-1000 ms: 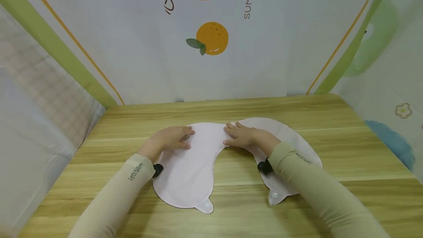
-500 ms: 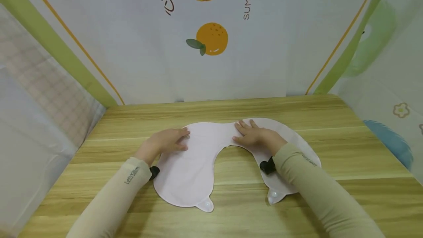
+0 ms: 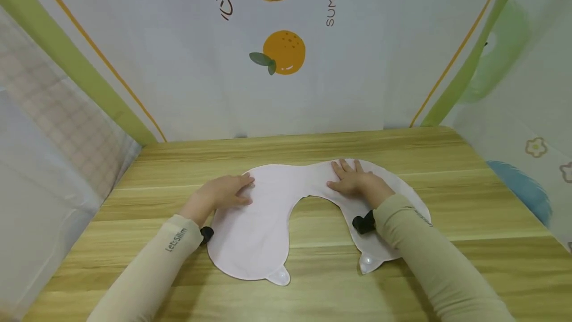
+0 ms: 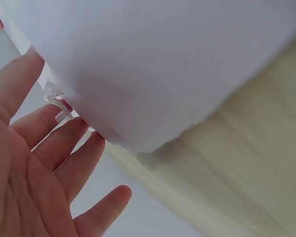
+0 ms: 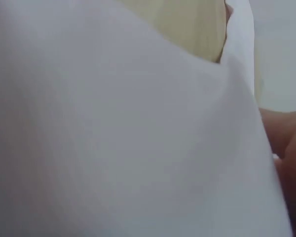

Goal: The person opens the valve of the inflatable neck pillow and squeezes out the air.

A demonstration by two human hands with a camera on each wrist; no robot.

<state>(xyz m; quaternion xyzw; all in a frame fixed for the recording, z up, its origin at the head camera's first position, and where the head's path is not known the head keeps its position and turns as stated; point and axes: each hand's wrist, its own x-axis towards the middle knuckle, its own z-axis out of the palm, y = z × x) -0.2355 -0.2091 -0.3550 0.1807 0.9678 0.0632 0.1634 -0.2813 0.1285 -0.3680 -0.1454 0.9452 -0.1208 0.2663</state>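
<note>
A pale pink U-shaped inflatable neck pillow (image 3: 256, 232) lies flat on the wooden table, its opening facing me. Each of its two near ends has a small tab, the left tab (image 3: 280, 276) and the right tab (image 3: 369, 262), each with a clear snap. My left hand (image 3: 223, 195) touches the pillow's upper left edge with fingers loosely extended. In the left wrist view, those fingertips lie at the edge beside a clear plastic valve (image 4: 63, 115). My right hand (image 3: 357, 183) rests on the upper right lobe with its fingers spread. Most of that hand is hidden behind cloth in the right wrist view.
The wooden table (image 3: 178, 158) reaches back to a white curtain (image 3: 348, 78) printed with oranges and lettering. Patterned cloth (image 3: 514, 143) hangs at the right and checked cloth (image 3: 53, 93) at the left. A black wrist camera (image 3: 364, 222) sits over the pillow's right side.
My right hand has slid rightwards along the pillow from its narrow middle onto the right lobe. The left hand has shifted slightly left. The pillow has stayed nearly in place.
</note>
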